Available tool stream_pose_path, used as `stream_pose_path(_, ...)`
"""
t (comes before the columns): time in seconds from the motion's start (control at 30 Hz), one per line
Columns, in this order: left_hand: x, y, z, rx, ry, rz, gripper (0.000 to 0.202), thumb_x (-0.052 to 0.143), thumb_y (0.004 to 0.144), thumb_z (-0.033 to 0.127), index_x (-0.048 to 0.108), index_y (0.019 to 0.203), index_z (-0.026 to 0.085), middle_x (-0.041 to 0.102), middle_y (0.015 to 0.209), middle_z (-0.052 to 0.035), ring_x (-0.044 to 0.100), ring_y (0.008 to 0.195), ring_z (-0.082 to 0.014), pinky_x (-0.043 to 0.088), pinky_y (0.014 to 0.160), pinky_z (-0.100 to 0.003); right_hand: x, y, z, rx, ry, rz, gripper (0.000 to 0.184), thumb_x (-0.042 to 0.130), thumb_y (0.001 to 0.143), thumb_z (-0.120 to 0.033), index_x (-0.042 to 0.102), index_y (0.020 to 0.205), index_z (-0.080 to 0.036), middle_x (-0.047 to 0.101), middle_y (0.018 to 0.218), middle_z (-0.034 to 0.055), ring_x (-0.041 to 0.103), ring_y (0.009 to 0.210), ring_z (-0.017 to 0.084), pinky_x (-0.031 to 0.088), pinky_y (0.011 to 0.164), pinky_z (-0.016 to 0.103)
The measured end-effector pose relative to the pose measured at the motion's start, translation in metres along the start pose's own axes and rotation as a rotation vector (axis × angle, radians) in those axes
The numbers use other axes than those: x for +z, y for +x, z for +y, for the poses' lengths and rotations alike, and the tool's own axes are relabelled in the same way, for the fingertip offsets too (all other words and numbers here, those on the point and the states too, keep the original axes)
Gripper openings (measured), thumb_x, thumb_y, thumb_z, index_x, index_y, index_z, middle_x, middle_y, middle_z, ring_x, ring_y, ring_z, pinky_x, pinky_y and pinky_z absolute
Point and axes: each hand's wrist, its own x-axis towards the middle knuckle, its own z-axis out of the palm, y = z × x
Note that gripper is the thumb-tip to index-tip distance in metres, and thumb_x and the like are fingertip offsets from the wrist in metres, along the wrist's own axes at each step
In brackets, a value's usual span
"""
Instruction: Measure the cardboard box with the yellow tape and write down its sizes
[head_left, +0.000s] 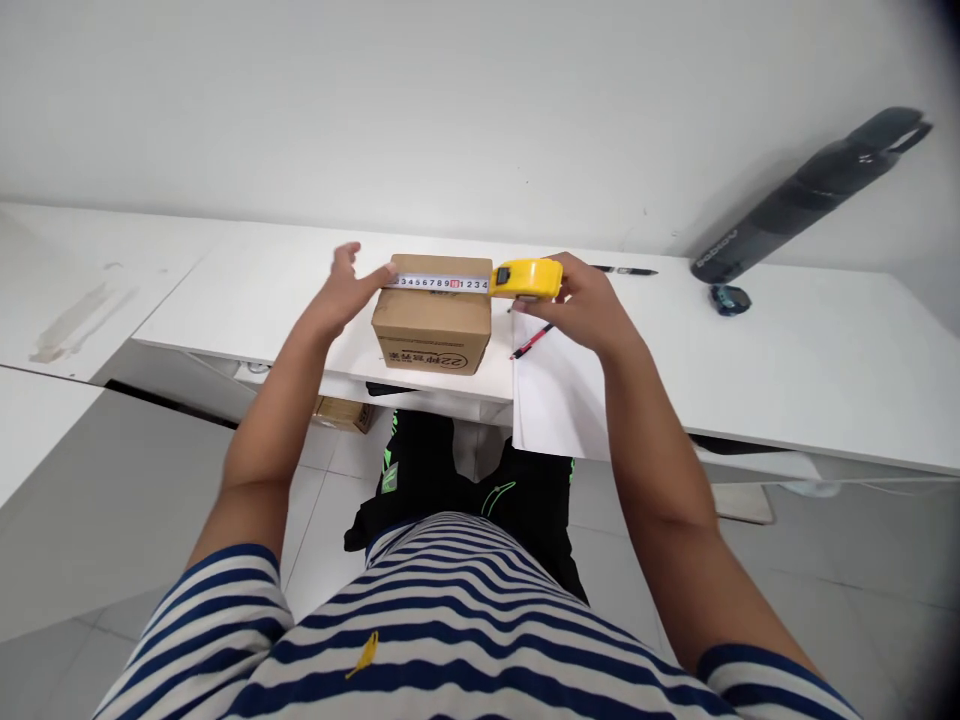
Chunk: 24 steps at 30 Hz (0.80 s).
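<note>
The cardboard box (433, 318) sits on the white counter (247, 280), straight ahead of the person and between the two hands, with its longer side running left to right. The tape blade (442, 284) lies across its top along that same line, roughly parallel to the far edge, its printed figures reading from left to right.

The left hand (346, 293) is at the left end of the blade: the thumb reaches right, its tip at the box's left edge, while the other fingers are spread up and away and grip nothing. Whether the thumb presses on the blade or only rests there, I cannot tell. The right hand (581, 300) is closed around the yellow tape measure (531, 279), pinching the case from its right side. The case lies just right of the box, in line with the blade; whether it touches the box is unclear.

So the left hand is nearer the blade's free end and the right hand nearer the case, with the box's width between them. Near and below the right hand lie white papers (559, 395) and a red pen (532, 341); a black pen (628, 270) lies farther right.
</note>
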Motion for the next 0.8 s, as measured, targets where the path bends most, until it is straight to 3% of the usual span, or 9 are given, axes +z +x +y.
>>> stream_pose_path(0.1,0.006,-0.045,0.035,0.237,-0.103,0.194,0.050,0.063,0.092,0.059,0.051,0.135,0.036,0.053,0.152,-0.0062,0.043,0.148,-0.0306,0.043,0.118,-0.050,-0.008,-0.029,-0.016,-0.116,-0.070,0.123,0.040,0.084,0.074,-0.044,0.073,0.111,-0.032,0.074,0.110,0.0036,0.069,0.101,0.025,0.058,0.082,0.043)
stream_pose_path(0.17,0.030,-0.085,0.052,0.459,-0.307,0.281,0.036,0.058,0.096,0.057,0.057,0.127,0.038,0.057,0.143,-0.0028,0.056,0.133,-0.0248,0.052,0.106,-0.043,-0.010,-0.055,-0.020,-0.150,-0.075,0.245,0.045,0.083,0.075,-0.049,0.071,0.115,-0.033,0.074,0.114,0.0049,0.070,0.107,0.028,0.059,0.088,0.047)
stream_pose_path(0.23,0.067,-0.123,0.058,0.601,-0.482,0.303,0.039,0.059,0.093,0.064,0.058,0.124,0.040,0.057,0.137,-0.0032,0.063,0.117,-0.0219,0.058,0.091,-0.038,-0.004,-0.083,-0.017,-0.176,-0.057,0.386,0.047,0.083,0.077,-0.049,0.070,0.119,-0.032,0.074,0.114,0.0054,0.071,0.107,0.028,0.059,0.090,0.049)
stream_pose_path(0.3,0.111,-0.154,0.055,0.578,-0.599,0.071,0.064,0.070,0.083,0.068,0.052,0.137,0.038,0.056,0.137,-0.0065,0.064,0.112,-0.0215,0.059,0.088,-0.036,0.009,-0.111,-0.011,-0.190,-0.033,0.488,0.047,0.082,0.080,-0.044,0.067,0.123,-0.032,0.073,0.113,0.0052,0.072,0.104,0.027,0.060,0.089,0.047)
stream_pose_path(0.4,0.172,-0.179,0.051,0.288,-0.835,-0.409,0.088,0.080,0.074,0.067,0.043,0.147,0.035,0.050,0.150,-0.0112,0.059,0.130,-0.0268,0.056,0.099,-0.040,0.035,-0.148,-0.002,-0.185,-0.066,0.506,0.047,0.074,0.088,-0.036,0.060,0.132,-0.032,0.073,0.114,0.0058,0.072,0.102,0.025,0.061,0.085,0.042)
stream_pose_path(0.47,0.197,-0.185,0.052,0.067,-0.984,-0.529,0.085,0.081,0.073,0.066,0.048,0.143,0.031,0.057,0.144,-0.0116,0.060,0.129,-0.0283,0.054,0.103,-0.042,0.046,-0.164,0.001,-0.204,-0.186,0.427,0.045,0.066,0.093,-0.030,0.057,0.137,-0.032,0.072,0.117,0.0082,0.071,0.103,0.026,0.061,0.085,0.043)
stream_pose_path(0.57,0.205,-0.186,0.051,-0.161,-1.070,-0.373,0.068,0.077,0.078,0.067,0.060,0.128,0.024,0.069,0.126,-0.0094,0.067,0.118,-0.0261,0.055,0.102,-0.042,0.038,-0.166,0.006,-0.241,-0.324,0.113,0.047,0.055,0.098,-0.026,0.054,0.145,-0.034,0.065,0.135,0.0112,0.069,0.111,0.027,0.059,0.089,0.045)
stream_pose_path(0.67,0.192,-0.181,0.038,-0.138,-0.826,-0.242,0.065,0.081,0.075,0.063,0.062,0.120,0.021,0.071,0.127,-0.0114,0.069,0.115,-0.0253,0.055,0.103,-0.043,0.008,-0.135,0.022,-0.214,-0.365,-0.167,0.049,0.051,0.099,-0.026,0.053,0.147,-0.034,0.046,0.159,0.0119,0.064,0.119,0.027,0.058,0.092,0.045)
stream_pose_path(0.8,0.174,-0.163,0.011,0.081,-0.255,-0.229,0.094,0.094,0.058,0.052,0.049,0.135,0.022,0.065,0.142,-0.0161,0.067,0.123,-0.0296,0.052,0.107,-0.048,-0.015,-0.070,0.069,0.126,-0.817,-0.154,0.052,0.041,0.101,-0.022,0.051,0.152,-0.021,0.068,0.123,0.0197,0.067,0.103,0.033,0.052,0.078,0.044)
